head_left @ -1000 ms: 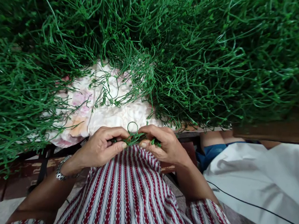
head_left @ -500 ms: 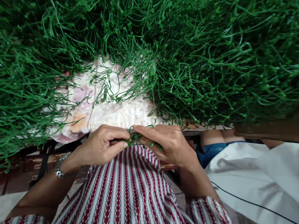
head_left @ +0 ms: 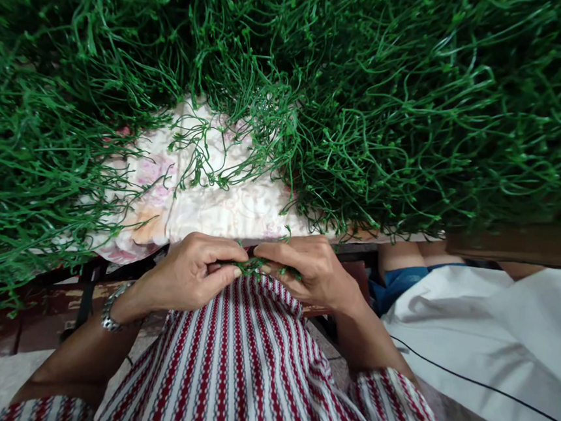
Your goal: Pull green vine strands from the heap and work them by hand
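Between my two hands is a small bunch of thin green stems [head_left: 252,266], pinched at the front edge of the table against the striped shirt. My left hand [head_left: 201,270], with a metal watch on its wrist, grips the bunch's left side between thumb and fingers. My right hand [head_left: 307,270] closes on its right side, and leafy tips poke out below the fingers. Just beyond, several loose stems [head_left: 206,158] lie on a white floral cloth [head_left: 221,215]. The fingers cover part of the bunch.
A thick heap of green stems [head_left: 393,102] spreads over the table's far side and both flanks. At the right, a person's legs [head_left: 404,257] and a white cloth [head_left: 486,333] show, with a black cord [head_left: 481,384] across it. A brown wooden edge [head_left: 518,243] borders the right side.
My right hand has shifted slightly left, and its index finger has bent down onto the stems. My left hand keeps its pinch in nearly the same place.
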### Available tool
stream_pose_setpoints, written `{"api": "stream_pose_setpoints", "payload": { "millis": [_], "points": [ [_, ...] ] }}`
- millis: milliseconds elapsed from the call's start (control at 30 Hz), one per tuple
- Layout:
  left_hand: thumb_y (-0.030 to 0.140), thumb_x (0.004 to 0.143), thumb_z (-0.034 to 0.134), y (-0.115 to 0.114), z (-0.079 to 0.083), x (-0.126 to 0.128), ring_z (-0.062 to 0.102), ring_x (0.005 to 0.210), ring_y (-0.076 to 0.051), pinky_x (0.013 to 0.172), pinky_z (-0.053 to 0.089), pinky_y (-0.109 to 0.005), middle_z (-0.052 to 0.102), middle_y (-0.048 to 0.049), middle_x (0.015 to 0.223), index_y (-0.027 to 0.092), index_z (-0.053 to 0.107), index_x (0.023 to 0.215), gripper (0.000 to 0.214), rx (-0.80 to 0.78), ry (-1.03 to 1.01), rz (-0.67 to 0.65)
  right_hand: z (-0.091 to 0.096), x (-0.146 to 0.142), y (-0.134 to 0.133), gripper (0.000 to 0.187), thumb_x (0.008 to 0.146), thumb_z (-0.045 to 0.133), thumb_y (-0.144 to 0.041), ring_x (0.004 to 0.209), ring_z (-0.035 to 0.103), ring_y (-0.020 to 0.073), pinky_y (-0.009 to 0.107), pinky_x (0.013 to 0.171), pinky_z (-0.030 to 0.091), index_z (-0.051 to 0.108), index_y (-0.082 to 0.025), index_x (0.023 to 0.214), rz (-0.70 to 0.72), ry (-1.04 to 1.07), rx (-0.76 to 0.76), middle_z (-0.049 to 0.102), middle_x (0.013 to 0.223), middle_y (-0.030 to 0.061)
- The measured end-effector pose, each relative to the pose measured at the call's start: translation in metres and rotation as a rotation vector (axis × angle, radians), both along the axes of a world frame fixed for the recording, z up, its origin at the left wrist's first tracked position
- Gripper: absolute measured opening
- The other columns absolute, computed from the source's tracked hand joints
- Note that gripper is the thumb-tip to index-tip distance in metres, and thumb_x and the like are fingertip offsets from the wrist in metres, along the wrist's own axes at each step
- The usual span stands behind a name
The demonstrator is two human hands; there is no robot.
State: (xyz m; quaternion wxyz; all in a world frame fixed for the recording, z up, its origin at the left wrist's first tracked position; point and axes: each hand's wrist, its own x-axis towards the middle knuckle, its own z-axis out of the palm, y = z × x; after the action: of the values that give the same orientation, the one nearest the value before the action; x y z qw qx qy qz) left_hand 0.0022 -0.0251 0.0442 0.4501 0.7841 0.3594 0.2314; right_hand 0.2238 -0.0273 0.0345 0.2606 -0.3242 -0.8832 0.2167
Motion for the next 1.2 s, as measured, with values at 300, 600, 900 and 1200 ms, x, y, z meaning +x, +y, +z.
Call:
{"api": "stream_pose_setpoints", "payload": {
  "millis": [300,600,900,1200],
  "points": [
    [0.018,0.082,0.054,-0.004,-0.005,0.009,0.055,0.061,-0.008,0.057,0.042,-0.018,0.063,-0.001,0.067,0.013,0.064,0.076,0.013,-0.047,-0.103,0.059,-0.01,-0.006,-0.005,0.017,0.086,0.053,-0.024,0.053,0.056,0.0084,0.02,0.052,0.038,0.06,-0.013,0.096,-0.023,0.117,-0.044,0.064,0.066,0.001],
    [0.014,0.08,0.049,-0.008,0.0,0.01,0.038,0.049,-0.005,0.048,0.031,-0.018,0.044,0.0049,0.051,0.013,0.055,0.062,0.019,-0.09,0.059,0.207,-0.017,-0.015,-0.01,0.017,0.083,0.057,-0.02,0.066,0.061,0.0103,0.02,0.062,0.045,0.052,-0.016,0.098,-0.184,0.157,0.189,0.066,0.076,0.0017],
    [0.015,0.084,0.047,-0.011,-0.007,0.016,0.053,0.057,-0.009,0.056,0.04,-0.02,0.06,-0.0013,0.064,0.014,0.059,0.072,0.017,0.174,0.0,0.162,-0.016,-0.021,-0.006,0.017,0.084,0.055,-0.031,0.053,0.047,0.0063,0.017,0.051,0.036,0.051,-0.015,0.089,-0.169,0.249,-0.128,0.053,0.064,-0.0029],
    [0.006,0.08,0.044,-0.01,-0.004,0.008,0.046,0.054,-0.011,0.052,0.034,-0.026,0.053,-0.0004,0.058,0.015,0.058,0.071,0.018,0.354,0.104,-0.029,-0.007,-0.015,-0.007,0.015,0.087,0.046,-0.027,0.05,0.038,0.0068,0.02,0.049,0.028,0.044,-0.017,0.076,0.005,0.142,-0.207,0.044,0.059,-0.0042]
  ]
}}
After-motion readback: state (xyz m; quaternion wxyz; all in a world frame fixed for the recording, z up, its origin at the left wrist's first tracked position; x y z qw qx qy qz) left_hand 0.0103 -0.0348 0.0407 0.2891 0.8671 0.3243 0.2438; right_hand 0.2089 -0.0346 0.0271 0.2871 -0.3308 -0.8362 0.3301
